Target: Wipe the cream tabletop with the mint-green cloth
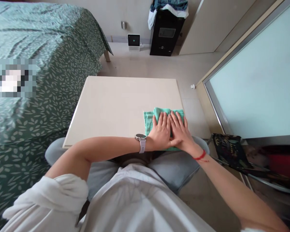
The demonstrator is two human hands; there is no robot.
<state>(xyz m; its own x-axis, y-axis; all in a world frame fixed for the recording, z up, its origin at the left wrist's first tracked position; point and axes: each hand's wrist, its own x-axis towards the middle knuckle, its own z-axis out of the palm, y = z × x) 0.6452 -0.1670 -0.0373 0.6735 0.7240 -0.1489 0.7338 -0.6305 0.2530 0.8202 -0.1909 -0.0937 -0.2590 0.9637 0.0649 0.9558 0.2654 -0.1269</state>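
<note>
A green cloth (149, 120) lies on the near right corner of a pale low table (116, 100). My left hand (161, 131), below a wristwatch (140, 137), rests flat on the cloth with its fingers extended. Beside it my right hand (180, 131), with a red string at the wrist, presses on the cloth too, fingers stretched out. The two hands touch near the thumbs. The cloth is folded in layers, and part of it is hidden beneath my palms.
A bed with a green leaf-patterned cover (62, 61) stands at the left. Beyond the table are a small screen device (134, 42) and a black cabinet (164, 33) with clothes on top. A dark patterned bag (228, 149) is at the right.
</note>
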